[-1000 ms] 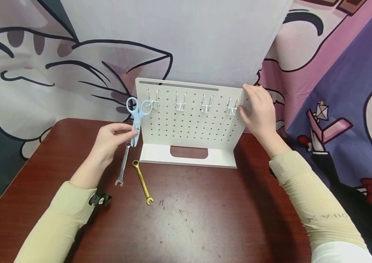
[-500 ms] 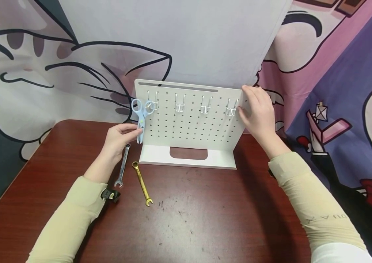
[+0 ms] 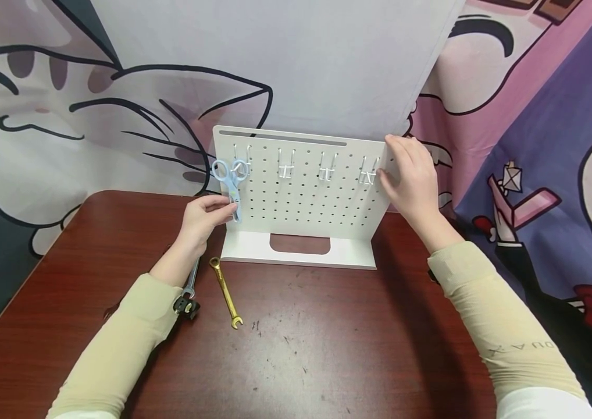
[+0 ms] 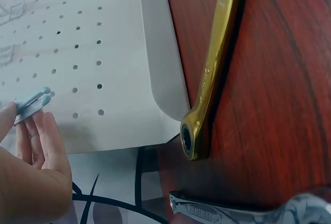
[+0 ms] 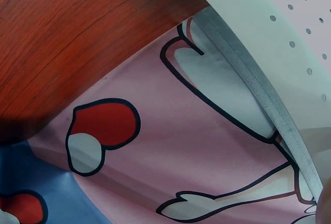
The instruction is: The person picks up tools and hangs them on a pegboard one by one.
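Light-blue scissors [image 3: 231,181] point blades-down at the left side of a white pegboard [image 3: 301,201]. My left hand [image 3: 203,220] pinches them by the blades between thumb and fingers. Their right finger ring overlaps the leftmost wire hook [image 3: 248,152] in the head view. Two rounded blade ends [image 4: 44,95] poke out past the fingers in the left wrist view. At the board's upper right edge, my right hand [image 3: 412,174] grips the panel, thumb in front, beside the rightmost hook [image 3: 368,174]. Only a sliver of that hand shows in the right wrist view.
A gold wrench [image 3: 227,295] lies on the brown table [image 3: 317,337] in front of the board. Left of it is a silver wrench [image 3: 191,280], partly hidden by my left forearm. A cartoon-printed cloth [image 3: 327,64] hangs close behind the board.
My left hand has carried the scissors rightward, from beside the board's left edge to in front of the leftmost hook. The left forearm now covers part of the silver wrench. My right hand stays put.
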`<state>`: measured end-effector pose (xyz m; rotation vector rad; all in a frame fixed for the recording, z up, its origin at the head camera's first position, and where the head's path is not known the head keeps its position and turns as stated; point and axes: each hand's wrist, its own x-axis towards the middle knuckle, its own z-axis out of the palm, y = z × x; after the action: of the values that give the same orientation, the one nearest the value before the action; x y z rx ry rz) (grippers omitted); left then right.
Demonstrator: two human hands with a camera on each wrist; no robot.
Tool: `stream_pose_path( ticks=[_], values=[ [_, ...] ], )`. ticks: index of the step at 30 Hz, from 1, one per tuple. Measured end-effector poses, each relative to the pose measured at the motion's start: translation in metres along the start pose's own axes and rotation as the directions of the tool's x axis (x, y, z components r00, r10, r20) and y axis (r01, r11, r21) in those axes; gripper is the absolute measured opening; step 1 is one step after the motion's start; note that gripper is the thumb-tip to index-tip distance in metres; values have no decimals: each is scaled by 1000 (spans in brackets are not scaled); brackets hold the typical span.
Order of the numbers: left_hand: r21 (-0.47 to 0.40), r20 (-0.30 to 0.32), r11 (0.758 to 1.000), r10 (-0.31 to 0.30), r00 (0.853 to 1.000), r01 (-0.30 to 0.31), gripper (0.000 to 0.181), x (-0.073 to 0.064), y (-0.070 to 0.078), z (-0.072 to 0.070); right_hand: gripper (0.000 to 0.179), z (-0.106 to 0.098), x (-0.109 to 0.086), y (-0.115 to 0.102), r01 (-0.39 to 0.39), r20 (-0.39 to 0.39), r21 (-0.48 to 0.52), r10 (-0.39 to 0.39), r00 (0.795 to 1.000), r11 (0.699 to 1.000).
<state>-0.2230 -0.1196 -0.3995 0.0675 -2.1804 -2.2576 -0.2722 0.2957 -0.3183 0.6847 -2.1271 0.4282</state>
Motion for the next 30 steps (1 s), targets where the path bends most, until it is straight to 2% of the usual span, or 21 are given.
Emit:
stream_pose_path(
  ticks=[8,14,21,30],
  values=[
    [21,30,1000,6,1000,-7,37,-3,1,-3,59,0,0,0,4,-1,1,-4,1000,1000],
    [5,44,1000,7,999,-7,39,-12,-1,-17,59,0,0,0,6,-6,0,-6,1000,1000],
    [167,32,986,-12,999,7,39,-29,-4,-46,59,0,1,0,15,-12,1,-15,1000,1000],
    [361,33,933,-13,999,0,39,-54,-7,-86,59,0,0,0,15,-13,-1,-15,1000,1000]
  ],
)
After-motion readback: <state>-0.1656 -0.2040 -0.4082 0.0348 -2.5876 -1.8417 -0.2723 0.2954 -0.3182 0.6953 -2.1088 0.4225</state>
